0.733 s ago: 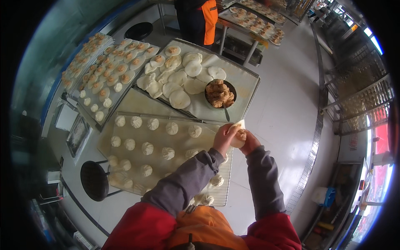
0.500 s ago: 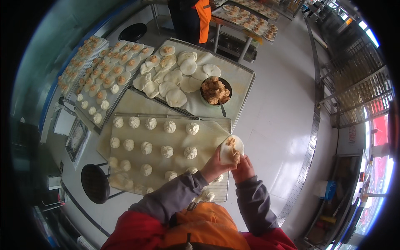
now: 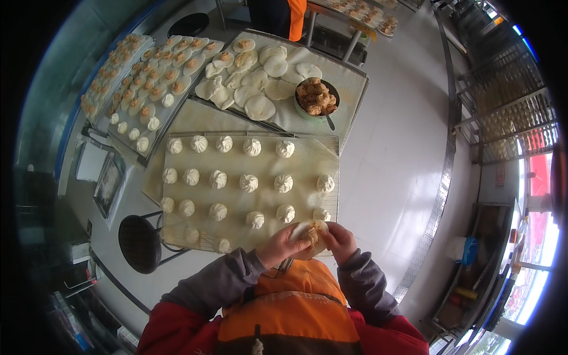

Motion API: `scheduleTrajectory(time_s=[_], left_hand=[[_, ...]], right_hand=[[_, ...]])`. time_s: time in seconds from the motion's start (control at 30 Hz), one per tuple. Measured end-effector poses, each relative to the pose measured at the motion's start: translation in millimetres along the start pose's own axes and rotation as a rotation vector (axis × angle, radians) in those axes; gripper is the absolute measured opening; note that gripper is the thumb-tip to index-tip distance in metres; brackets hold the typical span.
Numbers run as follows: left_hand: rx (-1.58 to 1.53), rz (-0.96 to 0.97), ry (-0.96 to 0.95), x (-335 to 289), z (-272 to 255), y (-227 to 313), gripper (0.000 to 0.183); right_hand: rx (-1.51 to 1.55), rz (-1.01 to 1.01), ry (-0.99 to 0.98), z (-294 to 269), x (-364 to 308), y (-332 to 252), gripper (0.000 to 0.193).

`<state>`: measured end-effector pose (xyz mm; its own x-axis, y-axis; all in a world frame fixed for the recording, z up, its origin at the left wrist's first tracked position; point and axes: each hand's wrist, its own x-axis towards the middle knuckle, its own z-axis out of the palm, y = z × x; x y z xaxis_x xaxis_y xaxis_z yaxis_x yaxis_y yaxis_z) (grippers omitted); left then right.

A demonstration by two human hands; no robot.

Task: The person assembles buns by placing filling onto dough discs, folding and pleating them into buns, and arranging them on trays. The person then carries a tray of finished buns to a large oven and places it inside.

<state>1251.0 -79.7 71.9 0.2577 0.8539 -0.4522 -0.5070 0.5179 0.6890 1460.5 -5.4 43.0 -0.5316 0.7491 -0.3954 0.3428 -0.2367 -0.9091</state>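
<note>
Between my hands, close to my apron, is a round dough wrapper (image 3: 303, 254) with brown meat filling (image 3: 313, 235) on it. My left hand (image 3: 277, 245) cups the wrapper from the left, with its thumb over the filling. The fingers of my right hand (image 3: 341, 242) pinch the wrapper's right edge. Just beyond, a lined tray (image 3: 232, 164) bears rows of pleated buns (image 3: 248, 183). Behind it, a bowl (image 3: 298, 109) of meat filling (image 3: 315, 94) stands beside a heap of flat wrappers (image 3: 260, 108); a spoon handle (image 3: 330, 122) sticks out of the bowl.
More trays with filled wrappers (image 3: 168, 75) and some small buns stand at the far left. A black stool (image 3: 139, 244) is left of the bun tray. Someone in an orange apron (image 3: 297, 18) stands at the back. Racks (image 3: 512, 118) line the right side.
Both hands have come down toward my body with the wrapper. Its edges are now drawn up more around the filling. The view has shifted, so the trays appear higher up.
</note>
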Motion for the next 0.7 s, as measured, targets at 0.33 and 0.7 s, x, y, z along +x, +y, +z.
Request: scheduleTrajectory(time_s=[0.33, 0.7], left_hand=[[0.045, -0.003, 0.335, -33, -15, -45, 0.041], [0.335, 0.285, 0.334, -45, -19, -47, 0.022]], right_hand=[[-0.538, -0.673, -0.041, 47, -2, -25, 0.003], [-0.394, -0.249, -0.115, 58, -5, -30, 0.017]])
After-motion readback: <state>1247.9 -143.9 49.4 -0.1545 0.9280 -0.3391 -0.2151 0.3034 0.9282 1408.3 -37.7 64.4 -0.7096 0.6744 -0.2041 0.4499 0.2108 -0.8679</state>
